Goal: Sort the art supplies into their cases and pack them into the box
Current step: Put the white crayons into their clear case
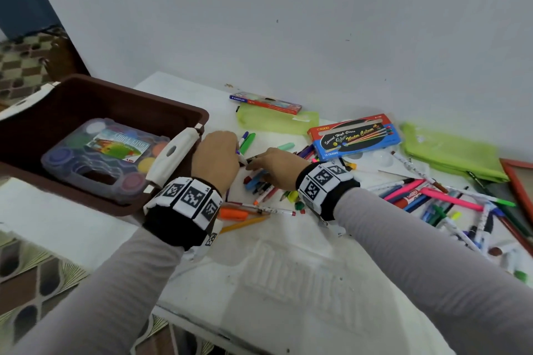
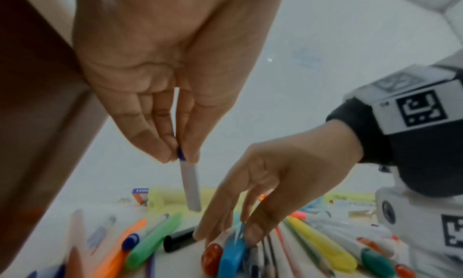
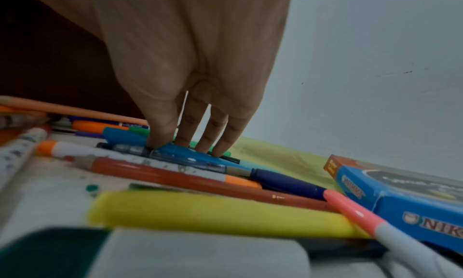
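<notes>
Here, the loose pens [image 1: 261,184] lie in a heap on the white table [image 1: 288,268], right under my two hands, with more markers [image 1: 450,204] scattered to my right. My left hand [image 1: 215,160] pinches a white marker with a blue end [image 2: 189,183] between thumb and fingertips [image 2: 162,153], and the marker hangs down clear of the table. My right hand [image 1: 278,168] is lowered onto the heap, its fingers [image 3: 162,132] extended down and touching a blue pen [image 3: 180,155]; I cannot tell whether they grip it or only press on it. A green marker [image 2: 152,240], an orange marker [image 2: 117,254] and a black cap [image 2: 179,240] lie just beside that hand in the left wrist view, and a yellow highlighter [image 3: 220,213] lies nearer the right wrist camera. Beyond the heap sit the blue watercolour box [image 1: 354,137], a light green pouch [image 1: 277,119] with a flat pencil box [image 1: 265,102] at its far edge, and a second green pouch [image 1: 452,151] farther right near the wall [image 1: 288,23]. On my left stands the brown box [image 1: 115,104], open, its white handle [image 1: 173,155] beside my left hand, and a clear paint set [image 1: 103,158] lies inside it. Both wrists wear black bands with printed markers [image 1: 187,199].
</notes>
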